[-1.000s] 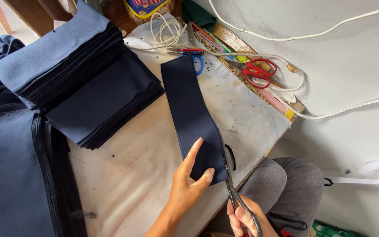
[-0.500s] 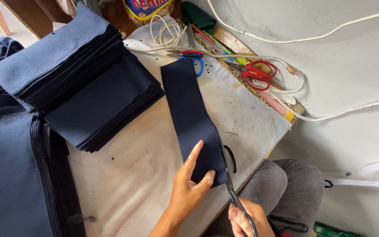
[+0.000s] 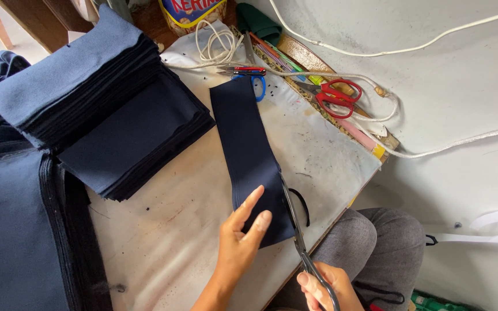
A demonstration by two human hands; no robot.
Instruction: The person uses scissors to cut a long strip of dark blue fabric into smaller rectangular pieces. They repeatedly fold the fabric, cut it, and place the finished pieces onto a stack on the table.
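A long dark navy fabric strip lies flat on the pale, worn surface, running from near the middle toward the near edge. The left hand presses down on the near end of the strip, its fingers spread apart and flat on the cloth, gripping nothing. The right hand is closed around the handles of a pair of dark scissors, whose blades lie along the strip's right edge, touching it. A thin dark sliver curls on the surface just beside the blades, so the trimming of that edge looks begun at the near end, while most of the edge farther up appears uncut. To the left stands a thick stack of cut navy pieces, with more dark cloth beside it; whether those pieces are trimmed or waiting cannot be told. At the far side lie red-handled scissors, small thread snips just beyond the strip's far end, and a white cord coiled near the wall.
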